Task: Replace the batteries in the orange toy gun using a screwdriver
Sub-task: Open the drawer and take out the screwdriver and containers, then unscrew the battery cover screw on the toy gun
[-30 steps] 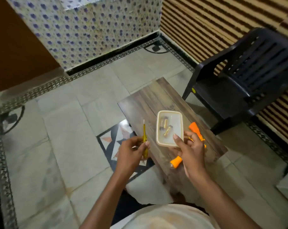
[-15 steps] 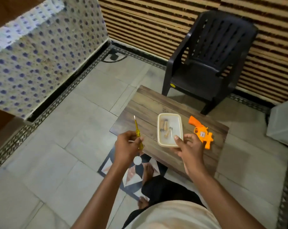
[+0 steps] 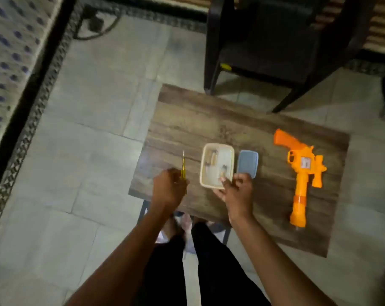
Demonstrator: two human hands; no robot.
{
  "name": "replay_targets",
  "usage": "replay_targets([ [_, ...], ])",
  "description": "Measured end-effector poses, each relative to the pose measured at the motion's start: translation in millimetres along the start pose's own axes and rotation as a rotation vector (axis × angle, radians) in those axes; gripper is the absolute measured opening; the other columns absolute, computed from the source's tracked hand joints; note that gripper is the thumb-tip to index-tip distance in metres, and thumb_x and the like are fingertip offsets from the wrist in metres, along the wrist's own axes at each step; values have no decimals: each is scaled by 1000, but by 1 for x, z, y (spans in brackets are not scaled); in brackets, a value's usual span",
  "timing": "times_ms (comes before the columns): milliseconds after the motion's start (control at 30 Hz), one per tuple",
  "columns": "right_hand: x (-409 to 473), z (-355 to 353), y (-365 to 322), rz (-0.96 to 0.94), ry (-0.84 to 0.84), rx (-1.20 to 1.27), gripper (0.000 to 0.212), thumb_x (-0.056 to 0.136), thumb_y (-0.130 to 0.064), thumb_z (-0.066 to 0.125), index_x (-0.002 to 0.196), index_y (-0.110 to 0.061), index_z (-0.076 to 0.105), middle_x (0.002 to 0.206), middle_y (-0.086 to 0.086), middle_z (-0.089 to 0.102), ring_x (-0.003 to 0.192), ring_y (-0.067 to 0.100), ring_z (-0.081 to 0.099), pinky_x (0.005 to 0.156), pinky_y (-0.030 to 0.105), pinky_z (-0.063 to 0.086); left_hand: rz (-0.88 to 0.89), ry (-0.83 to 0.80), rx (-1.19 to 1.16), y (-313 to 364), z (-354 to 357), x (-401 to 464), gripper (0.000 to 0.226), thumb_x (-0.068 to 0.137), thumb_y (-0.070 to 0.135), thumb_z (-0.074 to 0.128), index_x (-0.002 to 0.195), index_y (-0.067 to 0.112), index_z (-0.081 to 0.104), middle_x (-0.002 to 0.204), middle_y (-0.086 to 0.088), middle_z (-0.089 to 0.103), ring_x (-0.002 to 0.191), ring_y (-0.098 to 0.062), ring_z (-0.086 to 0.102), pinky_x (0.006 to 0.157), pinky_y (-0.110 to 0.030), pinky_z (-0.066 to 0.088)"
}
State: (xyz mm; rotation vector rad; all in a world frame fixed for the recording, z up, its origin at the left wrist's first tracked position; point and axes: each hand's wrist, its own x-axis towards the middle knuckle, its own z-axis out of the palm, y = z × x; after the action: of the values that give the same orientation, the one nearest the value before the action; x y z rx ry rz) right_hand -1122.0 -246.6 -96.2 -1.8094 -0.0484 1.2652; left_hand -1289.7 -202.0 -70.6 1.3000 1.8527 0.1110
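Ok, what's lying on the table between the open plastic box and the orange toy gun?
In the head view, a blue-grey lid lies flat just right of the box. Past it, bare wooden table runs to the toy gun.

Surface [image 3: 249, 129]: stands on the floor [image 3: 88, 107], a chair [image 3: 271, 40] behind it.
Tray [image 3: 217, 165]: on the surface, near its front edge; small batteries [image 3: 211, 160] lie in it.
Lid [image 3: 247, 163]: just right of the tray.
Toy gun [image 3: 301, 173]: flat on the surface, well right of the lid.
Screwdriver [image 3: 183, 166]: left of the tray, in the left hand [image 3: 168, 188].
Right hand [image 3: 236, 191]: at the tray's near edge, touching it.
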Motion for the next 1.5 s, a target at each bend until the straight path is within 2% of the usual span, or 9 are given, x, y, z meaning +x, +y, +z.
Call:
replay_targets([
  [167,57,31,33,56,44,26,29,96,7,63,94,-13,41,93,3,55,97,23,65,62,34,63,-23,-82,85,-24,26,78,15,95,17,79,102,4,75,88,-12,80,78,-27,77,77,-39,65],
  [367,88,55,54,132,156,71,22,95,5,66,102,-6,48,111,17,62,109,36,68,65,42,66,-24,-78,179,-36,34,141,14,96,8,76,106,2,69,98,-14,74,85,-26,74,67,-26,58],
  [433,90,58,60,132,188,8,23,94,3,68,95,-12,51,113,14,64,109,34,69,72,47,65,-19,-85,227,-37,33,153,8,99,9,72,100,4,66,90,-8,67,77,-17,66,54,-12,45],
  [500,91,60,65,110,208,-63,30,93,0,71,90,-22,52,113,10,65,108,30,69,76,50,65,7,-95,269,-40,34,162,8,100,8,69,97,9,62,87,-3,58,66,-6,50,47,-14,37],
  [733,94,62,87,36,330,-298,32,89,-20,79,86,-36,52,99,6,69,94,28,73,81,53,63,87,-151,323,-52,35,172,11,99,12,68,107,5,64,96,-7,61,79,-19,57,57,-21,39],
  [833,94,59,90,49,318,-321,22,89,-22,79,98,-26,59,101,6,70,95,27,73,83,52,63,119,-181,310,-52,32,170,11,101,16,70,104,9,61,94,-4,59,75,-13,53,57,-17,36],
  [1033,52,49,68,86,284,-404,39,89,-19,79,120,-12,56,113,10,71,105,26,69,95,44,57,124,-207,330,-54,0,152,26,100,24,71,117,5,64,106,-10,66,94,-24,62,74,-28,48],
  [1300,-66,23,-14,-38,409,-282,29,85,-18,82,107,-14,63,97,4,72,91,16,67,75,20,47,462,-213,152,18,-74,54,8,95,13,76,101,10,71,95,-5,76,84,-21,73,80,-41,62],
  [1500,-171,-15,-71,-297,440,-22,15,86,-6,79,94,-15,70,91,0,75,86,12,71,81,34,59,645,-333,-39,93,-102,-51,10,99,23,74,103,15,73,94,9,75,81,4,70,68,-7,51],
])
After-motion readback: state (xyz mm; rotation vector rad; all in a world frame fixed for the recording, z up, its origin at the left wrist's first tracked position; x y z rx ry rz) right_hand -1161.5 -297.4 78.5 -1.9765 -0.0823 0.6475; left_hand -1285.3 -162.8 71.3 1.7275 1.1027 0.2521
